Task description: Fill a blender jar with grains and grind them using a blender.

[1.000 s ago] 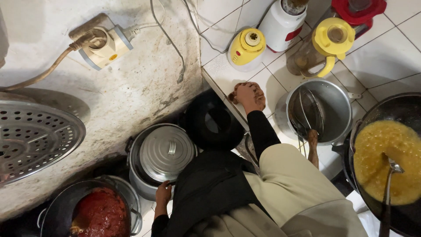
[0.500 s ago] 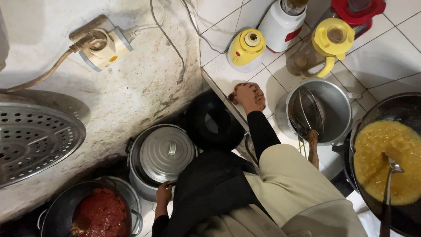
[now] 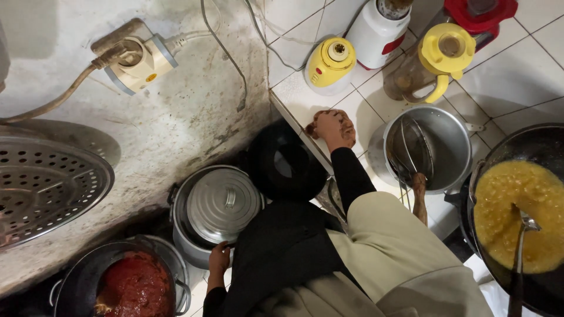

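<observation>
My right hand [image 3: 333,126] reaches out in a black sleeve and presses on a brown cloth [image 3: 346,119] at the edge of the white tiled counter [image 3: 294,94]. Lower left, my left hand [image 3: 218,258] curls around the near side handle of a lidded aluminium pot [image 3: 220,205] standing on the floor. A round black pan [image 3: 285,167] sits between the two hands, under the counter edge. My black scarf and beige clothes fill the bottom middle.
On the counter stand an empty steel pot with wire utensils [image 3: 432,147], a yellow-lidded jug [image 3: 435,64], a yellow blender base [image 3: 330,64] and a white appliance [image 3: 379,32]. A wok of yellow sauce with a ladle [image 3: 517,217] is right. A pot of red sauce [image 3: 132,287], a perforated steamer tray [image 3: 41,188] and a socket adapter [image 3: 138,58] are left.
</observation>
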